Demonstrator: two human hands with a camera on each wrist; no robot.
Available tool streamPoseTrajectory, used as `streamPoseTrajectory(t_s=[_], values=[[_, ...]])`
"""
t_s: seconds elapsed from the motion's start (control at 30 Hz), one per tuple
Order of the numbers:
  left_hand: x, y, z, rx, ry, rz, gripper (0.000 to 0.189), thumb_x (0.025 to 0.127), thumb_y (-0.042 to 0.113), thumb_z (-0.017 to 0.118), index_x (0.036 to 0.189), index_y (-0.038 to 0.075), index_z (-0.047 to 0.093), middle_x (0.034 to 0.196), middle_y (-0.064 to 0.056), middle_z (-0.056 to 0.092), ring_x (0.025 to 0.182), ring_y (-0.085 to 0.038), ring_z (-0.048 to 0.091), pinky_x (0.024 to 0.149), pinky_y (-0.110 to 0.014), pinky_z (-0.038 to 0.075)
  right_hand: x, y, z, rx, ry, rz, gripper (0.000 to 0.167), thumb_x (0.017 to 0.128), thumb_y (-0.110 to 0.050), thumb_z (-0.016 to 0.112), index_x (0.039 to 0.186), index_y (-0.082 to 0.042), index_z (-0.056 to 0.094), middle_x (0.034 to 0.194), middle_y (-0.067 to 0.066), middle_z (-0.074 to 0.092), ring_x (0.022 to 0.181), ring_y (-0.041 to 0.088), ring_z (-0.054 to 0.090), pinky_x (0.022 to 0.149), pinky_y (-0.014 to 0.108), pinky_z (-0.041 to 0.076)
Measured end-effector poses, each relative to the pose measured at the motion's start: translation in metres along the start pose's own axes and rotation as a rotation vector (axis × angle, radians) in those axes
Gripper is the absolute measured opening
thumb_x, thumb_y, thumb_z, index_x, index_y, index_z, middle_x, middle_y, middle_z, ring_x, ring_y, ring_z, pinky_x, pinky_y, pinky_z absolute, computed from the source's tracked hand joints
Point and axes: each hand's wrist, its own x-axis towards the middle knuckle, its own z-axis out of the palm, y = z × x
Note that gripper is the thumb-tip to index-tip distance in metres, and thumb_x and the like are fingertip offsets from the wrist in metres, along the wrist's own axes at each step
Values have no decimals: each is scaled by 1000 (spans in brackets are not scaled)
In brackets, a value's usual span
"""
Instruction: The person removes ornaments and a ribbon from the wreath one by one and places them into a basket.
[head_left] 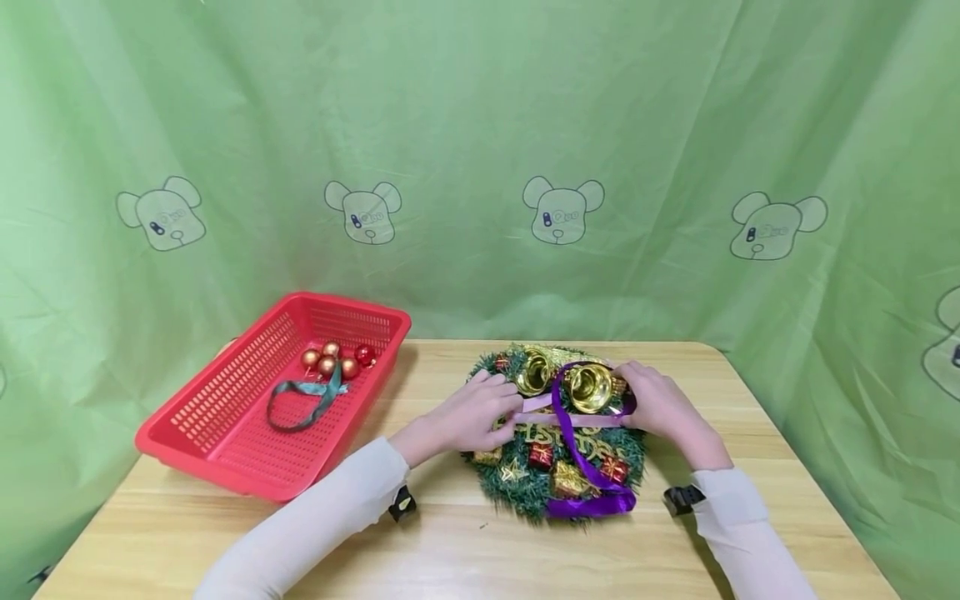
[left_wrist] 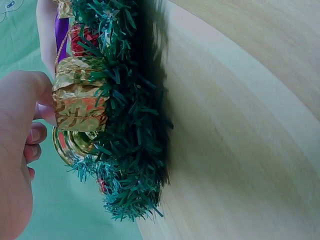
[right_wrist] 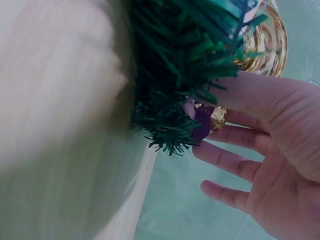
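Note:
A green tinsel Christmas wreath (head_left: 528, 498) lies on the table with two gold bells (head_left: 591, 390), small gift boxes (head_left: 540, 456) and gold lettering on it. Across its middle runs a pale pink ribbon (head_left: 585, 421), stretched between both hands. My left hand (head_left: 480, 412) pinches the pink ribbon at the wreath's left side, beside a gold gift box (left_wrist: 80, 95). At the right edge, my right hand (head_left: 663, 408) holds the pink ribbon's other side, thumb over the tinsel. A purple ribbon (head_left: 567, 433) loops over the wreath and passes by the right fingers (right_wrist: 225, 157).
To the left stands a red plastic basket (head_left: 172, 446). Inside are several gold baubles (head_left: 311, 359), a red bauble (head_left: 364, 355) and a dark green ribbon (head_left: 303, 423). A green curtain (head_left: 465, 275) hangs behind the wooden table (head_left: 450, 550).

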Motion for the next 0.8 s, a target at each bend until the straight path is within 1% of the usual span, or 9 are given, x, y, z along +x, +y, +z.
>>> streamPoseTrajectory(t_s=[0.2, 0.4, 0.57, 0.7, 0.8], values=[[1, 1, 2, -2, 10, -2, 3, 92, 25, 59, 91, 22, 58, 86, 9, 49, 82, -11, 37, 81, -27, 29, -2, -1, -4, -1, -15, -3, 80, 66, -15, 92, 134, 5, 55, 129, 27, 62, 116, 50, 59, 99, 67, 45], [1, 1, 1, -32, 23, -4, 5, 92, 23, 56, 94, 20, 60, 88, 5, 43, 84, -13, 35, 82, -28, 29, -2, -1, -6, 4, -28, -4, 80, 68, -16, 91, 136, 6, 54, 131, 29, 60, 117, 51, 58, 100, 68, 44], [-1, 0, 1, -80, 49, -9, 4, 90, 22, 54, 91, 18, 57, 89, 4, 42, 86, -14, 35, 82, -28, 30, -3, -3, -7, 4, -39, -4, 77, 71, -15, 89, 137, 7, 53, 133, 30, 59, 118, 52, 57, 100, 68, 43], [-3, -2, -1, -96, 76, -34, 3, 90, 20, 56, 89, 19, 54, 89, 5, 43, 86, -13, 36, 82, -28, 31, -3, -5, -9, 3, -44, -3, 72, 76, -15, 86, 137, 7, 53, 133, 30, 59, 119, 53, 57, 101, 68, 43], [-4, -4, -2, -96, 79, -52, 4, 91, 19, 57, 89, 19, 53, 89, 5, 44, 87, -13, 37, 82, -28, 31, -3, -5, -10, 2, -41, -3, 70, 78, -16, 85, 136, 8, 54, 132, 30, 59, 118, 52, 57, 101, 67, 44]])
